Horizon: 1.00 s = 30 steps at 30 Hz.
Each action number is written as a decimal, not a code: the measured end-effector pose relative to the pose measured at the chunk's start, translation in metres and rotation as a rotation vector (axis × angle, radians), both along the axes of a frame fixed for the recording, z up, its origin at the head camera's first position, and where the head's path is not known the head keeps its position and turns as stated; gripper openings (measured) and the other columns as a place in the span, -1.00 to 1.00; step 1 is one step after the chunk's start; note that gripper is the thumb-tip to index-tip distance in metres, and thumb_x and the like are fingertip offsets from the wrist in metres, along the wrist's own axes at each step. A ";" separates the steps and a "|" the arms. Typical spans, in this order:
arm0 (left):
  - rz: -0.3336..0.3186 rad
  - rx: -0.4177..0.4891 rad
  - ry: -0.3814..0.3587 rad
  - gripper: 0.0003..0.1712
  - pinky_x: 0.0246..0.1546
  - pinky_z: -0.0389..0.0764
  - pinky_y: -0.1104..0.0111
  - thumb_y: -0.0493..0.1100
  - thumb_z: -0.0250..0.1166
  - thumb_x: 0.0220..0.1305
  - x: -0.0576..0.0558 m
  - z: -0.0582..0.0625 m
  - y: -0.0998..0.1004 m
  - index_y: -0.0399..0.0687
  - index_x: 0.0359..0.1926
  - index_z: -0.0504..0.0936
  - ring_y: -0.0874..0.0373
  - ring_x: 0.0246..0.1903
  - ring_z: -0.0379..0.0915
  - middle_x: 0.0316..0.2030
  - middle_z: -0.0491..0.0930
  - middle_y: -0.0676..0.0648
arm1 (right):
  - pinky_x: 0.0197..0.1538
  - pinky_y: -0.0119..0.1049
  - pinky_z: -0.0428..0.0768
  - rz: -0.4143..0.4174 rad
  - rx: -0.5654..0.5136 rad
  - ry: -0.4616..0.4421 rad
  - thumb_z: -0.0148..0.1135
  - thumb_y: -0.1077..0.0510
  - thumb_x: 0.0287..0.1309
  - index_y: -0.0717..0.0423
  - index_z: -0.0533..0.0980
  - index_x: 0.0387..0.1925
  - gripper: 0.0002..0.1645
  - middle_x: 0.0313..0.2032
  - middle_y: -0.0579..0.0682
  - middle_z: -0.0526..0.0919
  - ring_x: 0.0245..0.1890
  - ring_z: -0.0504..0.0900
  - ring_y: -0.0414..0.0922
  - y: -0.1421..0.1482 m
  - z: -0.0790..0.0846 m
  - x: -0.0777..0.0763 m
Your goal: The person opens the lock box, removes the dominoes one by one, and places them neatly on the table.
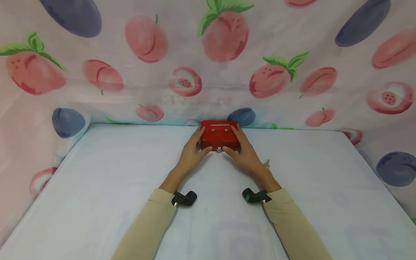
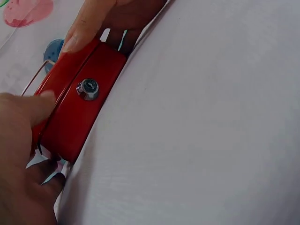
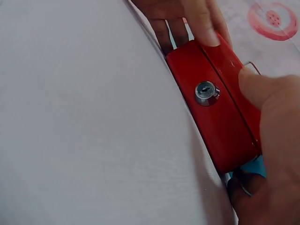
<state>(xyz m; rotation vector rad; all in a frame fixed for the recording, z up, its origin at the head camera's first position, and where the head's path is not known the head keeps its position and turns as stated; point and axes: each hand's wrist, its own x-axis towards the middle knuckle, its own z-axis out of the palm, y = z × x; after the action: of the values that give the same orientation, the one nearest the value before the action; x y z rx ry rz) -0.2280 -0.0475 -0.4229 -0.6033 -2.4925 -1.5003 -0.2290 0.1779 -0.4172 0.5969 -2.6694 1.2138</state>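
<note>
Grips red box (image 1: 219,136), seemingly closed, insides hidden, by both ends with left hand (image 1: 190,151) and right hand (image 1: 246,151), thumbs (image 1: 205,150) flanking lock (image 3: 206,93).

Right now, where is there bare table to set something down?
White cloth tabletop is bare outside the left beige sleeve and right beige sleeve. Crowded: far middle, where left hand and right hand hold the rectangular red box; small silvery keys lie near the right hand.
</note>
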 end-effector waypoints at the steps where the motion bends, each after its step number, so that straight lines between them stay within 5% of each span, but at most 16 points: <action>1: -0.002 -0.002 0.006 -0.19 0.26 0.28 0.17 -0.19 0.30 0.27 0.001 -0.001 0.000 -0.15 0.45 0.12 -0.05 0.39 0.00 0.43 0.05 -0.20 | 0.36 0.09 0.10 -0.005 -0.015 0.003 0.24 -0.02 0.22 0.00 0.01 0.49 -0.08 0.48 0.10 -0.12 0.45 -0.08 0.04 -0.001 -0.001 0.000; 12: 0.045 -0.018 0.064 -0.33 0.31 0.20 0.15 -0.20 0.20 0.35 0.012 -0.010 -0.004 -0.11 0.42 0.22 -0.03 0.37 0.06 0.41 0.13 -0.16 | 0.35 0.07 0.13 -0.061 -0.074 -0.003 0.13 -0.01 0.33 -0.22 0.10 0.46 -0.26 0.47 -0.06 -0.02 0.43 -0.01 -0.02 -0.003 -0.015 0.010; 30: 0.069 -0.037 0.087 -0.36 0.26 0.28 0.13 -0.17 0.23 0.33 0.005 -0.011 -0.003 -0.02 0.39 0.29 -0.02 0.31 0.19 0.37 0.21 -0.13 | 0.34 0.00 0.20 -0.107 -0.091 -0.008 0.18 0.02 0.30 -0.25 0.17 0.43 -0.28 0.45 -0.11 0.05 0.40 0.10 -0.02 -0.001 -0.012 0.010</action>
<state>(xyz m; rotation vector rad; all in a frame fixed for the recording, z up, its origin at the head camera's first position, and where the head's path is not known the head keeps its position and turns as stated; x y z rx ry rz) -0.2234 -0.0508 -0.4341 -0.5692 -2.4537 -1.3767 -0.2191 0.1773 -0.4295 0.4306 -2.5982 1.3019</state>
